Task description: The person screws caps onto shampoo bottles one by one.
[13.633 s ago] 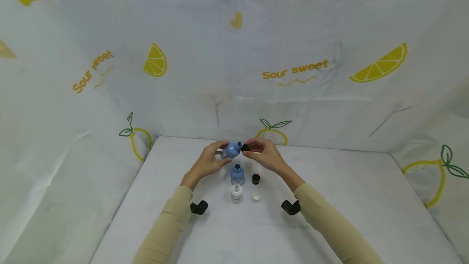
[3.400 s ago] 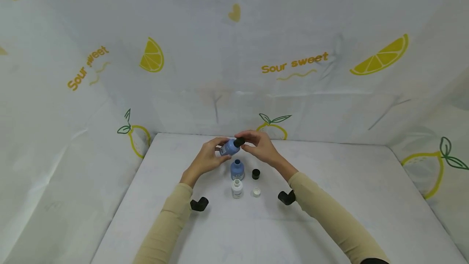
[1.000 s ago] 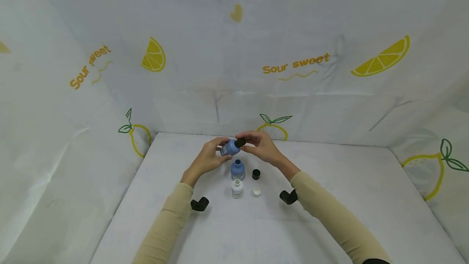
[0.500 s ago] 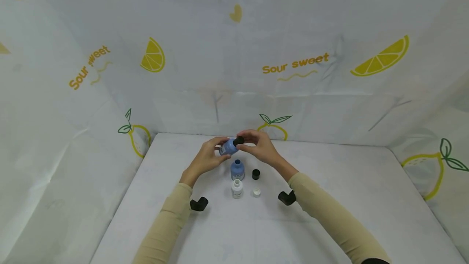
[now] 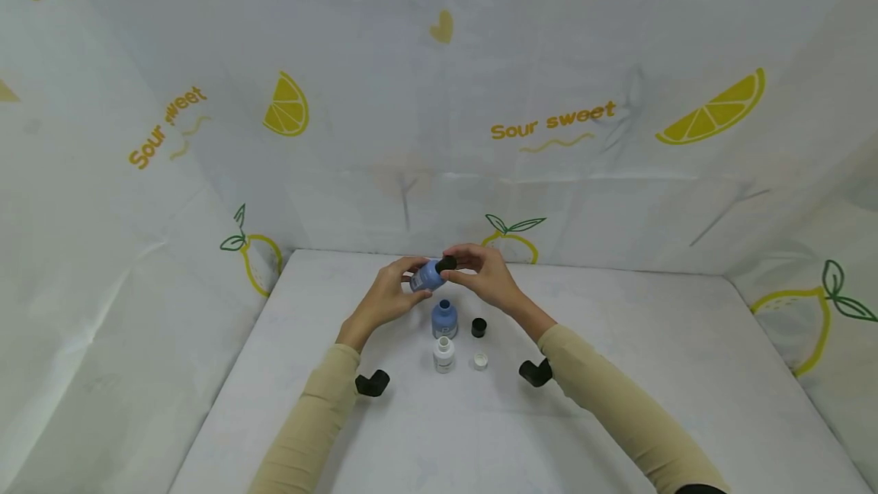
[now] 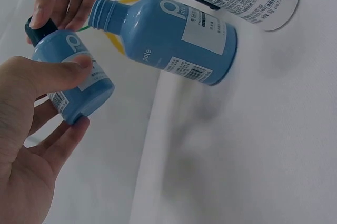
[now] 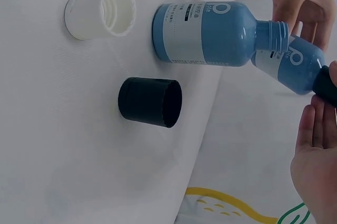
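My left hand (image 5: 387,297) grips a small blue bottle (image 6: 84,95) round its body, tilted with its neck up to the right, above the far part of the table. With thumb and fingers my right hand (image 5: 488,277) pinches the black cap (image 5: 447,264), which sits on that bottle's neck. Just below the hands in the head view, a second blue bottle (image 5: 444,320) stands uncapped, its threaded neck bare in both wrist views. A loose black cap (image 7: 150,102) lies to its right on the table.
Nearer the person stands an uncapped white bottle (image 5: 443,357), with a white cap (image 5: 480,361) to its right. The white table (image 5: 617,372) ends at a lemon-print sheet (image 5: 425,136) behind. Black wrist-worn pieces (image 5: 373,383) stick out beside the sleeves.
At the oldest frame the black cap was held apart from the bare bottle neck; since 3.4 s ago it sits on it. Over the last second the right fingers shift slightly on the cap.
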The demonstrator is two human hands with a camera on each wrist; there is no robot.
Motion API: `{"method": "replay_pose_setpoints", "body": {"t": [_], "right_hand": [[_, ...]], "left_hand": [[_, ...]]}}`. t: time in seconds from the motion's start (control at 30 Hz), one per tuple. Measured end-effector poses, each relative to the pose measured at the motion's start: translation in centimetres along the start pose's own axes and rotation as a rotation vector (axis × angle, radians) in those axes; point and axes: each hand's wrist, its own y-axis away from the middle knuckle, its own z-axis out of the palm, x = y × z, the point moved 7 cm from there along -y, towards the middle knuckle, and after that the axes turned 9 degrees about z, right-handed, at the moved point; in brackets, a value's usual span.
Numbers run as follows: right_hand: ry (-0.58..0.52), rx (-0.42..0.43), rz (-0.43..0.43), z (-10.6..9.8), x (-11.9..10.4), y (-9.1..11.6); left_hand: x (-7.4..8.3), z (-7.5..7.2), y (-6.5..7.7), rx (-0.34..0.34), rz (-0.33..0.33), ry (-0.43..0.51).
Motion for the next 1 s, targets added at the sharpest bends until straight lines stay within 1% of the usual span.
{"method": "replay_pose_setpoints", "body": {"t": [0.27,0.6,0.8,1.0], "right_hand": [[0.004,0.009,0.008,0.01,0.3,0.15],[-0.012,0.004,-0.006,0.04,0.47,0.05],[-0.016,-0.003,-0.016,-0.06,0.47,0.11],[-0.003,0.003,-0.022,-0.38,0.49,0.13]], "left_hand": [[-0.06,0.15,-0.01,-0.005,-0.008,0.004],[-0.16,0.26,-0.03,-0.008,-0.031,0.008],[-0.36,0.48,-0.12,-0.006,-0.024,0.011],[-0.6,0.72,-0.18,-0.007,-0.033,0.02]]}}
